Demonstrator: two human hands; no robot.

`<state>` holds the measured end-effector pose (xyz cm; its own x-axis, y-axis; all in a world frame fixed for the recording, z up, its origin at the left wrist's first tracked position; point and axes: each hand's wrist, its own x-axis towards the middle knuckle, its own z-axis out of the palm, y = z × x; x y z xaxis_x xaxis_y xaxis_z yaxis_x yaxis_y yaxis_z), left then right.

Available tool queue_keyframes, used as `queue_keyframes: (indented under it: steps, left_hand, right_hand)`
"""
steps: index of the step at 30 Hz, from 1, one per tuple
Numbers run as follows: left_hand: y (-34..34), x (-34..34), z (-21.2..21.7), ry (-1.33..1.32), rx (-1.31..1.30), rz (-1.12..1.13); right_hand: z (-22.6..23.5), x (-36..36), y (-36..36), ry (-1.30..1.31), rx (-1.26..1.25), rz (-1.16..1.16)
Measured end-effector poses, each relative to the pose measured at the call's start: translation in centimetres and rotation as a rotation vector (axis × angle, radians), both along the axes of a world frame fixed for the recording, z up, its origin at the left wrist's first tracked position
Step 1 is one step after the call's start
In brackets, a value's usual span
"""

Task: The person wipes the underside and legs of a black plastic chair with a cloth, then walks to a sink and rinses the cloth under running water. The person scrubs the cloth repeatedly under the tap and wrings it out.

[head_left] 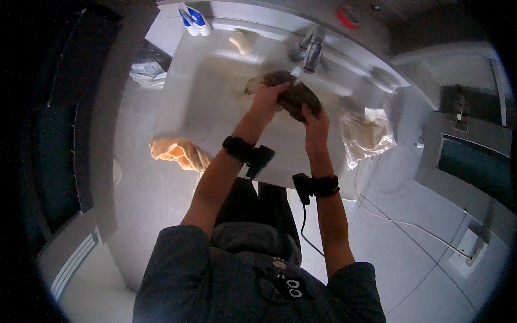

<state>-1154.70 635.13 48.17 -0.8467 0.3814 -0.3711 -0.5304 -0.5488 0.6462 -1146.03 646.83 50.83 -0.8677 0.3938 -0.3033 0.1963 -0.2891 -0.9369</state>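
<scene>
Both my hands hold a dark brown cloth-like thing (295,96) over a white sink (215,91), right under the metal tap (312,51). My left hand (267,99) grips its left side and my right hand (315,119) grips its lower right part. A thin stream of water seems to run from the tap onto it. Each wrist wears a black band with a small device.
A beige soap bar (240,42) lies on the sink's back ledge, next to a blue and white bottle (195,20). A crumpled clear plastic bag (367,134) sits on the sink's right edge. An orange-beige cloth (177,153) hangs at the left rim. A white cable (404,223) crosses the floor.
</scene>
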Motion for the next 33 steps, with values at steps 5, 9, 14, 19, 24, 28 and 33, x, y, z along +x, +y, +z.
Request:
queue_keyframes:
  steps: [5, 9, 14, 19, 24, 28, 33]
  left_hand:
    - [1.4, 0.6, 0.6, 0.037, -0.523, 0.059]
    - [2.3, 0.8, -1.2, 0.091, -0.403, 0.191]
    - [1.8, 0.5, 0.7, -0.245, 0.371, 0.186]
    - [1.4, -1.5, 0.7, -0.255, 0.613, 0.195]
    - [2.6, -1.8, -0.8, -0.406, 0.639, 0.108]
    - [2.6, -0.7, -1.6, -0.381, 0.614, -0.026]
    - [3.4, -0.1, 2.1, -0.411, 0.242, 0.114]
  right_hand:
    - [-0.3, -0.6, -1.6, 0.013, -0.399, -0.208]
    - [-0.8, -1.3, -1.7, 0.087, -0.582, -0.163]
    - [-0.5, -1.2, 0.1, -0.087, -0.789, 0.005]
    - [0.4, -2.1, -0.4, -0.099, -0.736, -0.117]
    - [-0.9, -2.4, -0.2, 0.035, -0.423, -0.148]
    - [2.0, -3.4, -2.8, 0.119, 0.679, -0.095]
    - [0.8, -3.5, -2.1, 0.095, 1.173, 0.120]
